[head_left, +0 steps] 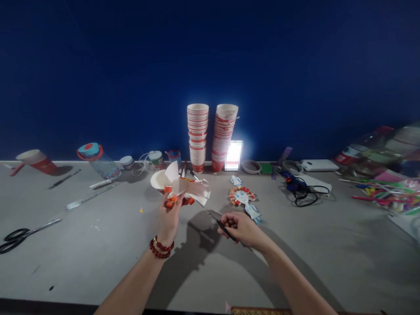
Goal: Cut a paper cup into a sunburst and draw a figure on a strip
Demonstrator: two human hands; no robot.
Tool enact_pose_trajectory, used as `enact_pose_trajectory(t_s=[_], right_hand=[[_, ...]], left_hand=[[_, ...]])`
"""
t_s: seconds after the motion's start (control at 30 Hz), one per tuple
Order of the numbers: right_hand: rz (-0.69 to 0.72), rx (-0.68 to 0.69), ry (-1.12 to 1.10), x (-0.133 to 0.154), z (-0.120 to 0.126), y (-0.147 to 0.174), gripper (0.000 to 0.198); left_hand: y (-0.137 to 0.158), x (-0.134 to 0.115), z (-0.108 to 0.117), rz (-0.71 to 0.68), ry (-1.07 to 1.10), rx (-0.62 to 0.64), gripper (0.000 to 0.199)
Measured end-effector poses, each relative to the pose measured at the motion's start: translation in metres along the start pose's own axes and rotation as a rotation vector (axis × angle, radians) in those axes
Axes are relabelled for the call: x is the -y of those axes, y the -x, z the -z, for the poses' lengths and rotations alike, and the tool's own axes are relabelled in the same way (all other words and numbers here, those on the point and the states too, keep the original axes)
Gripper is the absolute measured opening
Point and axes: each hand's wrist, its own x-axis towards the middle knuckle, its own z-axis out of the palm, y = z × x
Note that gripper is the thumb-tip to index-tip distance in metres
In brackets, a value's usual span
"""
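Observation:
My left hand [170, 214] pinches a cut-up paper cup [199, 190]. White flaps spread out from the cup, and curled orange-red pieces [171, 201] show around my fingers. My right hand [241, 227] is closed around scissors [226, 230] with a black handle, seen nearly edge-on. Their thin metal blades point up and left, with the tip at the cup's lower right flap; whether the blades are apart I cannot tell. Just behind the held cup is a white, bowl-like cup piece [158, 180]. To the right lies a paper sun figure [242, 196] with blue-and-white cutouts [253, 213].
Two tall stacks of paper cups [197, 138] stand against the blue wall. At left are a water bottle [98, 162], a ruler [92, 196], another pair of scissors [29, 234] and a tipped cup [37, 162]. A dark cable [305, 192] and colourful sticks [390, 192] lie at right.

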Motion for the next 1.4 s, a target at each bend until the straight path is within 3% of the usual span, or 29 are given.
enact_pose_trajectory(t_s=[0.27, 0.7, 0.93, 1.13, 1.4], right_hand=[[-0.015, 0.011, -0.013, -0.002, 0.0, 0.0, 0.032], [-0.038, 0.05, -0.066, 0.002, 0.003, 0.001, 0.036], [-0.012, 0.038, -0.115, -0.003, -0.001, -0.001, 0.037], [-0.009, 0.061, -0.121, -0.002, -0.001, 0.0, 0.039], [0.029, 0.053, -0.08, 0.0, -0.002, 0.001, 0.039]], left_hand=[[0.01, -0.004, -0.005, -0.02, -0.156, 0.005, 0.032], [0.01, -0.004, -0.006, -0.033, -0.115, 0.016, 0.033], [0.013, 0.001, -0.003, -0.09, -0.193, 0.079, 0.019], [0.012, 0.008, 0.0, -0.132, -0.233, 0.058, 0.023], [0.014, -0.003, -0.002, -0.22, -0.366, 0.075, 0.012]])
